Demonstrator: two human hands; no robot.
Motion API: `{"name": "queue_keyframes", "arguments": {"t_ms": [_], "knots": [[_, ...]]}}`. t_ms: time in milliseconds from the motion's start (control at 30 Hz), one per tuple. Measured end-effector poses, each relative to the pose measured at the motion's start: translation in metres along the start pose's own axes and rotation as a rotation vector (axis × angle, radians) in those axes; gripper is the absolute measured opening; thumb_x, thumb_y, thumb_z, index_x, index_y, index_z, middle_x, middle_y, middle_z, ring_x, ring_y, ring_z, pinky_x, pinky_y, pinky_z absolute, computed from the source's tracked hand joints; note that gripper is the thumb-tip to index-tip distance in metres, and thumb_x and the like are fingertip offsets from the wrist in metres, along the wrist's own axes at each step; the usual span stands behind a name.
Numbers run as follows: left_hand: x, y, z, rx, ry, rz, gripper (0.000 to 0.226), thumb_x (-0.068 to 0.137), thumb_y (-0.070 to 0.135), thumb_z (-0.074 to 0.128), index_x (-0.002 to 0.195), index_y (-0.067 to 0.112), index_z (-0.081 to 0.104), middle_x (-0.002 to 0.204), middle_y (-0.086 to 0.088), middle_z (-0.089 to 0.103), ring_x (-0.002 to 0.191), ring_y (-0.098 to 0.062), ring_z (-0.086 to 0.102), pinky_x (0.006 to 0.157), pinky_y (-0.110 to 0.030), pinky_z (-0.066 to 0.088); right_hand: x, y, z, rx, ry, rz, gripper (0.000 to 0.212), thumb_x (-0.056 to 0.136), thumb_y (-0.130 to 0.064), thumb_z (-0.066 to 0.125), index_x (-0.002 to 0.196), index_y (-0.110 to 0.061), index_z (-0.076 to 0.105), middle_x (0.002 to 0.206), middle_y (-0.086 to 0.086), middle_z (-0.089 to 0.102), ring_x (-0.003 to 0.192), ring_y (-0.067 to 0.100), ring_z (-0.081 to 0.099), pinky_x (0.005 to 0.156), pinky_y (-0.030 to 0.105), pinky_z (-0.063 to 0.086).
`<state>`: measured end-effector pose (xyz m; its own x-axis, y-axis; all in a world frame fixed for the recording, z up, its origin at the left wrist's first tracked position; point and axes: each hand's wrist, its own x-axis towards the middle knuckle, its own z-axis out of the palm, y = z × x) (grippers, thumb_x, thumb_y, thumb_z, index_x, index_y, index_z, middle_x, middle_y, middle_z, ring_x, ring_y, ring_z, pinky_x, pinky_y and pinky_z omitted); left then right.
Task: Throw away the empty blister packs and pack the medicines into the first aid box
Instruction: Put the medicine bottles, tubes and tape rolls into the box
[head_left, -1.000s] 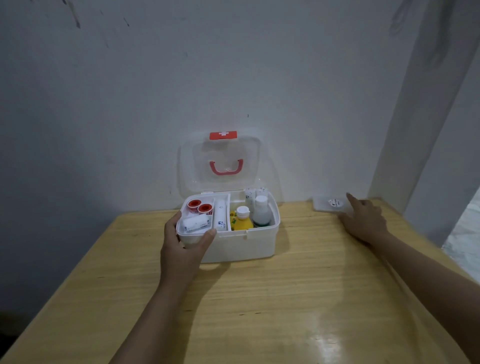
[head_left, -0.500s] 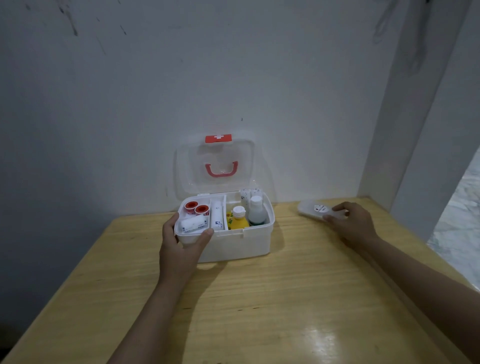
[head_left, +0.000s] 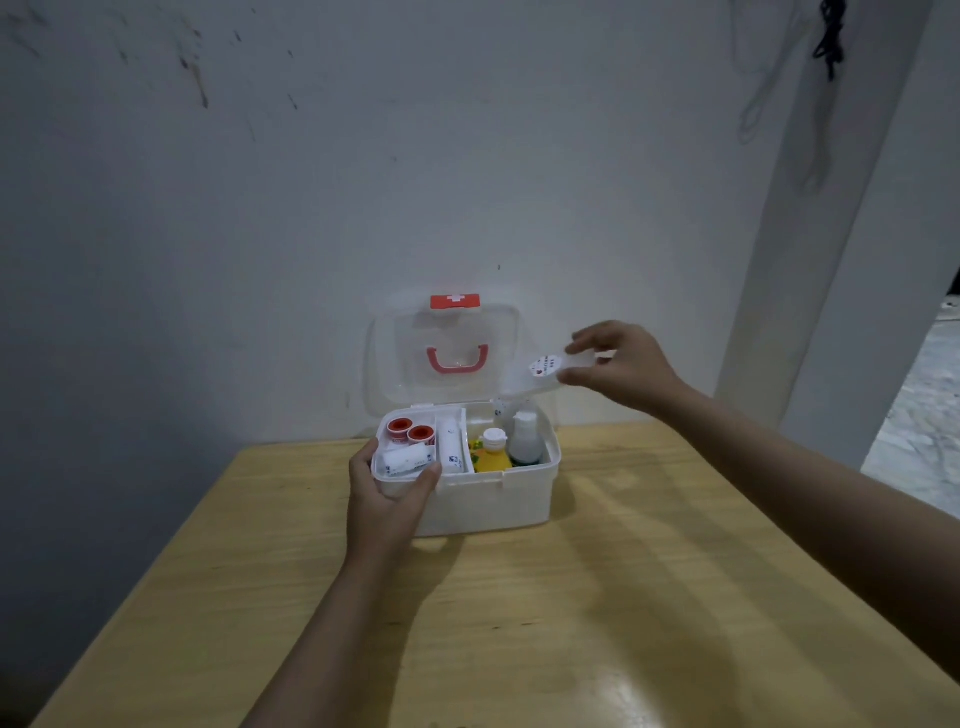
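Observation:
The white first aid box (head_left: 498, 506) stands open on the wooden table (head_left: 545, 623), its clear lid (head_left: 447, 353) with a red handle leaning back against the wall. Inside lie two red-cored tape rolls (head_left: 410, 431), bandage rolls (head_left: 408, 460), a yellow bottle (head_left: 492, 456) and a white bottle (head_left: 524, 439). My left hand (head_left: 387, 499) grips the box's front left corner. My right hand (head_left: 621, 364) holds a flat translucent plastic piece (head_left: 540, 371) with a round sticker in the air above the box's right side.
A white wall stands right behind the box. A white pillar (head_left: 831, 234) rises at the right, with a floor area beyond it. The table's left edge drops off into a dark gap.
My right hand picked the translucent plastic piece up from the table's back right and carried it left and up over the box. My left hand stayed on the box.

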<state>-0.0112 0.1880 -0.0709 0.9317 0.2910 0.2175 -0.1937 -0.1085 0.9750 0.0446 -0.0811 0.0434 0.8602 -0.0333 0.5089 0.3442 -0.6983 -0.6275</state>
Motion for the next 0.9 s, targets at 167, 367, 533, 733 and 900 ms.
{"name": "queue_keyframes", "arguments": {"t_ms": [167, 367, 533, 733, 900], "knots": [[0.001, -0.001, -0.005, 0.003, -0.016, 0.005, 0.065, 0.08, 0.024, 0.072, 0.135, 0.021, 0.039, 0.12, 0.007, 0.049, 0.102, -0.012, 0.052, 0.067, -0.016, 0.044, 0.019, -0.031, 0.031, -0.152, -0.18, -0.01, 0.039, 0.06, -0.027, 0.082, 0.095, -0.013, 0.074, 0.113, 0.004, 0.067, 0.1, 0.017, 0.059, 0.079, 0.028, 0.049], [0.004, -0.008, -0.009, 0.031, -0.017, 0.016, 0.066, 0.078, 0.03, 0.074, 0.134, 0.023, 0.04, 0.121, 0.008, 0.052, 0.107, -0.013, 0.055, 0.081, -0.03, 0.053, 0.029, -0.05, 0.052, -0.304, -0.361, -0.001, 0.038, 0.06, -0.021, 0.084, 0.095, -0.01, 0.074, 0.109, 0.005, 0.07, 0.09, 0.014, 0.058, 0.074, 0.023, 0.044], [0.005, -0.009, -0.008, 0.044, -0.019, 0.024, 0.066, 0.078, 0.032, 0.073, 0.134, 0.025, 0.04, 0.123, 0.007, 0.051, 0.109, -0.015, 0.055, 0.078, -0.03, 0.055, 0.026, -0.047, 0.065, -0.324, -0.435, 0.035, 0.04, 0.06, -0.024, 0.085, 0.096, -0.011, 0.074, 0.109, 0.004, 0.07, 0.093, 0.016, 0.059, 0.076, 0.024, 0.046], [0.005, -0.01, -0.008, 0.052, -0.014, 0.026, 0.066, 0.077, 0.033, 0.074, 0.133, 0.027, 0.04, 0.12, 0.01, 0.051, 0.109, -0.015, 0.056, 0.081, -0.035, 0.056, 0.024, -0.043, 0.071, -0.305, -0.411, 0.09, 0.041, 0.057, -0.029, 0.087, 0.094, -0.014, 0.074, 0.1, 0.002, 0.065, 0.09, 0.015, 0.053, 0.073, 0.024, 0.041], [0.004, -0.008, -0.007, 0.061, -0.008, 0.023, 0.066, 0.079, 0.029, 0.073, 0.135, 0.025, 0.038, 0.119, 0.011, 0.049, 0.105, -0.013, 0.054, 0.07, -0.022, 0.051, 0.024, -0.041, 0.067, -0.314, -0.415, 0.122, 0.044, 0.056, -0.032, 0.088, 0.094, -0.014, 0.074, 0.095, -0.001, 0.061, 0.09, 0.015, 0.054, 0.075, 0.025, 0.043]]}}
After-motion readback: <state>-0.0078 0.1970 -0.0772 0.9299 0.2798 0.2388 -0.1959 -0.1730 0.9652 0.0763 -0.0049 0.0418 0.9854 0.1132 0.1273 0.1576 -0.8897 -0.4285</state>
